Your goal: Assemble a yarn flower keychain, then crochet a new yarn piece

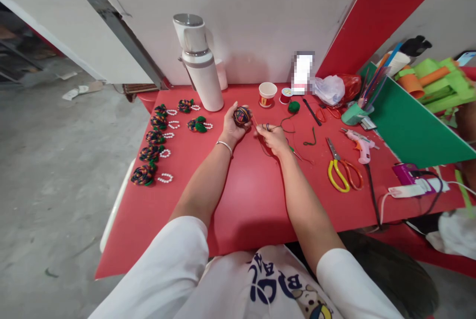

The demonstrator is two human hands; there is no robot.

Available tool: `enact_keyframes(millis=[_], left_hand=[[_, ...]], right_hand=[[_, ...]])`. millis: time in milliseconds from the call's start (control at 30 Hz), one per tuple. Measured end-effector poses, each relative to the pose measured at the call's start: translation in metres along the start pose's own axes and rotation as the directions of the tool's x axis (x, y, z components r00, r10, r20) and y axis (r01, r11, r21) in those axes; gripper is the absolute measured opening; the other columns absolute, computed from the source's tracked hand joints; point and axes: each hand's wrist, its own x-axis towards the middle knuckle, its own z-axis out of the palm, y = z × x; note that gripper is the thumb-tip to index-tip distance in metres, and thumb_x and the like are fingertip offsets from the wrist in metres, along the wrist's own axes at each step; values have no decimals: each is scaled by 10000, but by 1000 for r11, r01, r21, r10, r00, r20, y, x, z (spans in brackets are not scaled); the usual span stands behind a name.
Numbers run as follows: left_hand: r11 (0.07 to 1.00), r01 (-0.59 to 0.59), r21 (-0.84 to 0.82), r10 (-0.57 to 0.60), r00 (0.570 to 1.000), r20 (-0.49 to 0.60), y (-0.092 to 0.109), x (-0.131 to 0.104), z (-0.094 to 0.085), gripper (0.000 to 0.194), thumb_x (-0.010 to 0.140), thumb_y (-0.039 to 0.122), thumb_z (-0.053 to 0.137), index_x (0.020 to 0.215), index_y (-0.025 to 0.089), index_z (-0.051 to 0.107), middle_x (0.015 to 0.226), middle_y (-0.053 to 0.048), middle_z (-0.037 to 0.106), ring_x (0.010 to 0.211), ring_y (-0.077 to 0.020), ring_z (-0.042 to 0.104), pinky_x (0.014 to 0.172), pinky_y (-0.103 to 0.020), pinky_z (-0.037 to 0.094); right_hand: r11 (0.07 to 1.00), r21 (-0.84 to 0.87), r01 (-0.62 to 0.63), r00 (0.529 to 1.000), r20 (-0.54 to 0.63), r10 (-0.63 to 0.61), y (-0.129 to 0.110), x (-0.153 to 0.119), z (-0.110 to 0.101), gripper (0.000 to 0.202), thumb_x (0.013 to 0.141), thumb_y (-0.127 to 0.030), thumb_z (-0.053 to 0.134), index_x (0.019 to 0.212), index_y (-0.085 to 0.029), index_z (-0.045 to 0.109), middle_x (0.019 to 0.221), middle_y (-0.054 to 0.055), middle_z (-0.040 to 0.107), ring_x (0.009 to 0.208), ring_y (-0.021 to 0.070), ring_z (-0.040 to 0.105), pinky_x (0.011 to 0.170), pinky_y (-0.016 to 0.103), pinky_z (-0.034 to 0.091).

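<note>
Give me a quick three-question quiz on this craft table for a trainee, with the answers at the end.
1. Count: how many yarn pieces with white bead loops lie at the left side of the red table?

2. Multiple choice: which hand holds the multicoloured yarn bundle?
A) Right
B) Left
C) Neither

3. Fill in the blank: just right of the scissors with yellow and orange handles lies a pink ____.

Key:
1. Seven.
2. B, the left hand.
3. Glue gun.
</note>
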Motion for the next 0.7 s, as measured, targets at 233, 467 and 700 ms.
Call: enact_keyframes(millis=[233,467,700], left_hand=[[1000,-6,23,6,1000,-7,-1,1,0,415,941,563,686,849,159,683,763,-56,710,651,-127,672,428,-195,339],[1000,12,1,-12,1000,18,-1,2,-3,402,965,537,652,852,152,687,760,-65,718,598,-114,636,411,-191,335],[1000,5,27,-6,1000,14,0,2,-3,430,920,597,696,858,172,680,780,-56,701,664,-128,663,425,-192,301]], right_hand=[[950,215,226,971,30,-238,0,4,-5,301,694,-459,922,745,-241,721,786,-13,738,700,111,651,573,217,525],[814,540,214,971,-30,-236,-9,3,-11,182,923,-373,753,798,-275,665,814,-38,722,962,130,737,1036,361,597],[731,656,186,977,-48,-206,-19,-3,-21,221,954,-356,744,797,-268,615,568,-104,327,462,64,342,528,155,506]])
